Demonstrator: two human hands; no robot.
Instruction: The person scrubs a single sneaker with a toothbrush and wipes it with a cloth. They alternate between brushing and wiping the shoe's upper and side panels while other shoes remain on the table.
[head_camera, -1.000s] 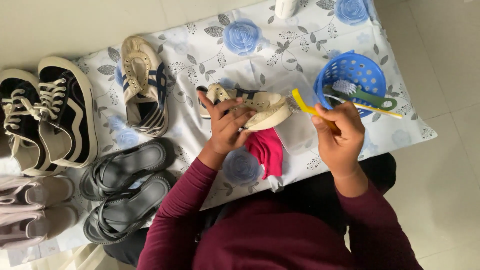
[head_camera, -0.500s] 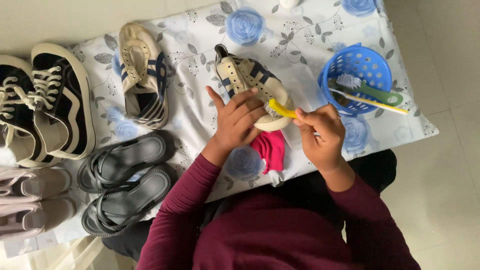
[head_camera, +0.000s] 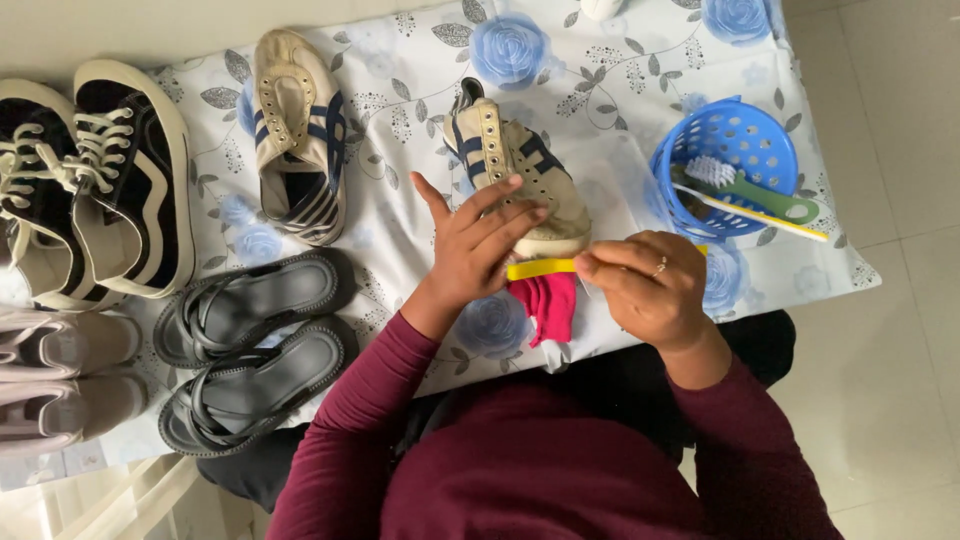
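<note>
A beige sneaker with dark blue stripes (head_camera: 510, 160) lies on the flowered cloth (head_camera: 400, 90), toe towards me. My left hand (head_camera: 480, 240) rests flat on its toe and steadies it. My right hand (head_camera: 645, 285) pinches a yellow brush handle (head_camera: 540, 268), which points left against the shoe's toe edge. A pink rag (head_camera: 545, 305) lies just under the brush, between my hands. The brush's bristle end is hidden behind my left hand.
The matching sneaker (head_camera: 298, 130) lies to the left. A blue basket (head_camera: 735, 140) at the right holds a green brush (head_camera: 760, 192). Black-and-white sneakers (head_camera: 95, 180), grey sandals (head_camera: 255, 340) and pale shoes (head_camera: 60, 380) line the left side.
The sneaker has been turned and set down flat, toe towards me. My left hand has shifted onto its toe, and the yellow brush has swung level against the toe edge.
</note>
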